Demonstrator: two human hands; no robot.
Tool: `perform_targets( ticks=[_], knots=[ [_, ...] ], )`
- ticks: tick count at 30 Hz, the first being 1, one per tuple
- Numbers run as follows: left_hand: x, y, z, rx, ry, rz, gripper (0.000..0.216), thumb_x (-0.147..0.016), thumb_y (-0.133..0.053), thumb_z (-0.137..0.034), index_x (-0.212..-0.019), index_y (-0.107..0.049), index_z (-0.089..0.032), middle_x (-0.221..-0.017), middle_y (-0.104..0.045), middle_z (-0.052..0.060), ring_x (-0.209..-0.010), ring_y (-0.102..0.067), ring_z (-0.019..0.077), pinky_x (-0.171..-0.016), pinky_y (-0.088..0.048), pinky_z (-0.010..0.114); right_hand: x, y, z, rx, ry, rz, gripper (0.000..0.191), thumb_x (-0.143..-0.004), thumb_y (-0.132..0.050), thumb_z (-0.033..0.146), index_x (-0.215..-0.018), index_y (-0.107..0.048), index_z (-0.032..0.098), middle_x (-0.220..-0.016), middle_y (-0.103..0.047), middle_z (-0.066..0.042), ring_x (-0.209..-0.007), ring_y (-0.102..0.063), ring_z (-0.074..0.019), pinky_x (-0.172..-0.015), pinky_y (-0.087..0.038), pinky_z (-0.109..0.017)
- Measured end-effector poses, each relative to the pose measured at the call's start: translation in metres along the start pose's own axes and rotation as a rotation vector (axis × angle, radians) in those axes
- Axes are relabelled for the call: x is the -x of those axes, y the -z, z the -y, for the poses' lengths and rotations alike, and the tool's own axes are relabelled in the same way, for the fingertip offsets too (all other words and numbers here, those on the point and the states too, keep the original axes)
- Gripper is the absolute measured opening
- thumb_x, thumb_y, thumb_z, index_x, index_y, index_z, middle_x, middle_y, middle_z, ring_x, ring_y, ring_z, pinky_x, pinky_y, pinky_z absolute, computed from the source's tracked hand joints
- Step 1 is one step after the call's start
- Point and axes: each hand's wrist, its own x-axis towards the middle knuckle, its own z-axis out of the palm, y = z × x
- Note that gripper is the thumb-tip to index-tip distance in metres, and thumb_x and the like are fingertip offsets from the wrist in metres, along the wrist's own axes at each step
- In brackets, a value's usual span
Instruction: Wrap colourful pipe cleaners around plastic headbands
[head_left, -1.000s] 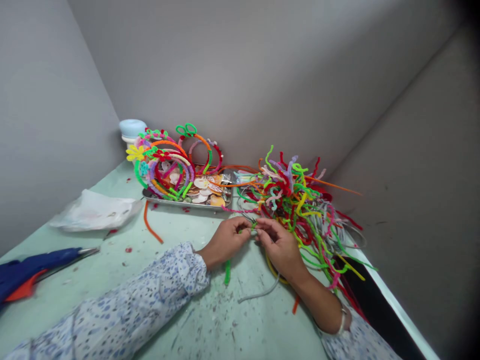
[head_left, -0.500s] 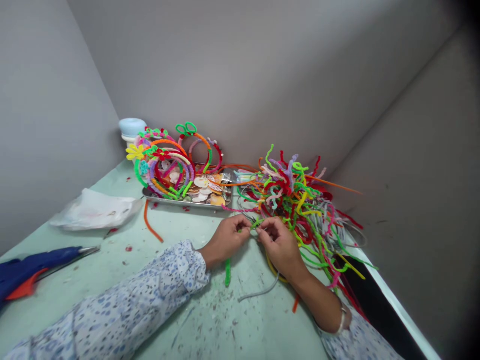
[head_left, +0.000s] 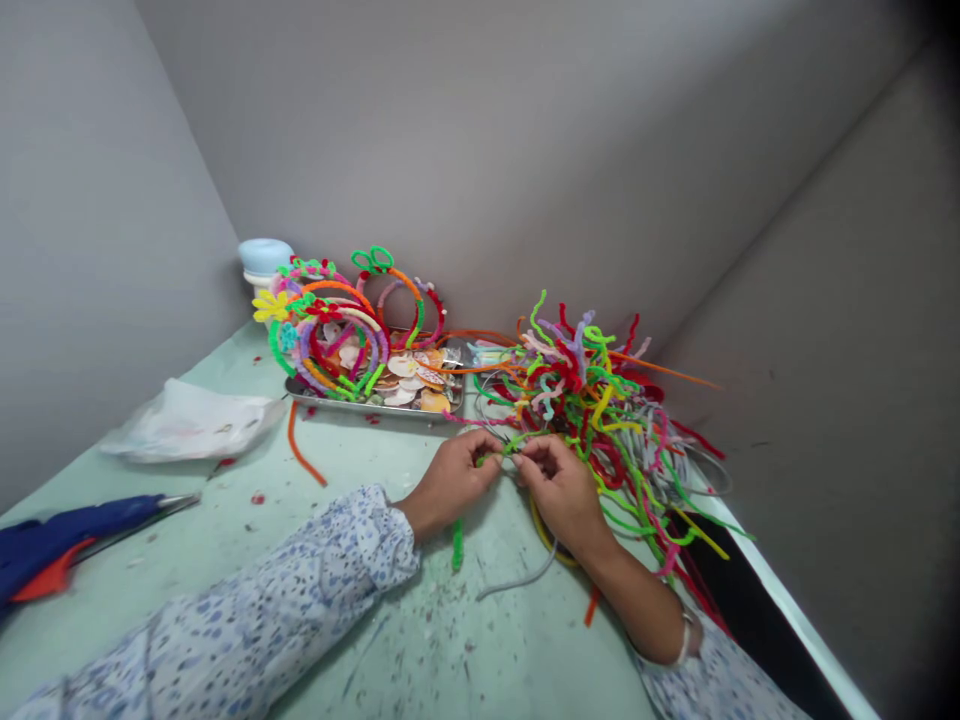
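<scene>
My left hand [head_left: 448,480] and my right hand [head_left: 561,492] meet over the pale green table [head_left: 420,640], both pinched on a green pipe cleaner [head_left: 455,540] whose end trails down under my left hand. The fingertips nearly touch around a small green bend between them. Just right of my right hand lies a big tangled pile of pipe cleaners [head_left: 600,410] in several colours. A grey pipe cleaner [head_left: 517,582] and a yellow loop [head_left: 546,535] lie under my right wrist.
A metal tray [head_left: 375,405] at the back holds pipe-cleaner headbands [head_left: 330,325] and shell-like pieces. A blue glue gun [head_left: 67,540] lies at the left, a clear plastic bag [head_left: 187,420] behind it, an orange pipe cleaner [head_left: 300,450] nearby. Grey walls close the corner.
Both hands have shifted slightly away from me and keep working the green pipe cleaner; its trailing end has barely moved. Nothing else has changed.
</scene>
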Motion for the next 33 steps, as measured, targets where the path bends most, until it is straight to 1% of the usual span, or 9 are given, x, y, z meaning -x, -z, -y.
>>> perform_targets(
  ticks=[3, 6, 13, 17, 22, 25, 29, 33],
  knots=[
    [0.0007, -0.0007, -0.0005, -0.023, -0.028, -0.019, 0.015, -0.077, -0.050, -0.021, -0.086, -0.060, -0.016, -0.076, -0.061, 0.000, -0.068, -0.053, 0.0120, -0.062, -0.039, 0.022, -0.0002, 0.0004, 0.0005, -0.013, -0.017, 0.002, 0.014, -0.079, -0.058, 0.035, -0.082, -0.055, 0.022, -0.068, -0.060, 0.000, -0.058, -0.057, -0.0151, -0.055, -0.047, -0.026],
    [0.0008, -0.0008, -0.0004, -0.043, -0.057, -0.030, 0.013, -0.076, -0.050, -0.018, -0.084, -0.060, -0.016, -0.078, -0.061, 0.001, -0.072, -0.054, 0.0129, -0.065, -0.040, 0.022, -0.0002, 0.0003, 0.0005, 0.002, -0.017, 0.004, 0.015, -0.079, -0.059, 0.036, -0.081, -0.055, 0.022, -0.069, -0.061, 0.000, -0.058, -0.058, -0.0152, -0.055, -0.047, -0.026],
    [-0.0002, 0.0004, -0.0018, -0.040, -0.032, -0.006, 0.010, -0.074, -0.048, -0.014, -0.078, -0.057, -0.016, -0.067, -0.057, -0.001, -0.062, -0.051, 0.0110, -0.058, -0.037, 0.021, -0.0002, -0.0005, -0.0001, 0.023, -0.002, -0.004, 0.015, -0.078, -0.060, 0.036, -0.079, -0.055, 0.022, -0.069, -0.063, 0.000, -0.057, -0.059, -0.0153, -0.055, -0.048, -0.026],
    [-0.0010, 0.0007, -0.0017, -0.016, 0.004, 0.005, 0.010, -0.074, -0.048, -0.015, -0.078, -0.057, -0.016, -0.063, -0.056, -0.002, -0.058, -0.050, 0.0101, -0.055, -0.036, 0.020, 0.0001, 0.0001, 0.0014, 0.026, 0.002, -0.009, 0.015, -0.078, -0.059, 0.037, -0.079, -0.055, 0.022, -0.068, -0.063, 0.000, -0.057, -0.058, -0.0149, -0.055, -0.047, -0.026],
    [-0.0027, -0.0007, 0.0011, 0.140, 0.088, -0.004, 0.009, -0.075, -0.049, -0.019, -0.082, -0.055, -0.016, -0.055, -0.054, -0.004, -0.050, -0.049, 0.0094, -0.050, -0.036, 0.020, -0.0004, 0.0006, 0.0011, 0.019, -0.003, -0.011, 0.014, -0.079, -0.058, 0.035, -0.083, -0.057, 0.022, -0.071, -0.063, 0.000, -0.058, -0.058, -0.0149, -0.056, -0.048, -0.026],
    [-0.0039, -0.0013, 0.0012, 0.218, 0.122, 0.001, 0.010, -0.075, -0.050, -0.020, -0.083, -0.054, -0.016, -0.052, -0.052, -0.005, -0.047, -0.048, 0.0088, -0.048, -0.036, 0.020, -0.0009, 0.0009, 0.0004, -0.004, -0.019, 0.010, 0.017, -0.079, -0.057, 0.035, -0.089, -0.060, 0.021, -0.074, -0.065, -0.002, -0.060, -0.060, -0.0160, -0.056, -0.048, -0.027],
    [-0.0045, -0.0017, 0.0015, 0.218, 0.106, 0.010, 0.012, -0.075, -0.051, -0.020, -0.085, -0.055, -0.015, -0.052, -0.053, -0.004, -0.047, -0.049, 0.0087, -0.049, -0.037, 0.020, -0.0011, 0.0018, 0.0006, -0.017, -0.029, 0.039, 0.019, -0.080, -0.056, 0.034, -0.092, -0.062, 0.021, -0.075, -0.066, -0.002, -0.058, -0.059, -0.0163, -0.056, -0.048, -0.028],
    [-0.0034, -0.0012, 0.0017, 0.188, 0.087, 0.021, 0.013, -0.076, -0.051, -0.022, -0.086, -0.057, -0.015, -0.054, -0.055, -0.004, -0.049, -0.051, 0.0094, -0.050, -0.038, 0.020, -0.0009, 0.0024, 0.0020, -0.011, -0.016, 0.023, 0.015, -0.080, -0.056, 0.032, -0.088, -0.063, 0.022, -0.073, -0.066, -0.002, -0.059, -0.059, -0.0165, -0.056, -0.047, -0.027]
  ],
)
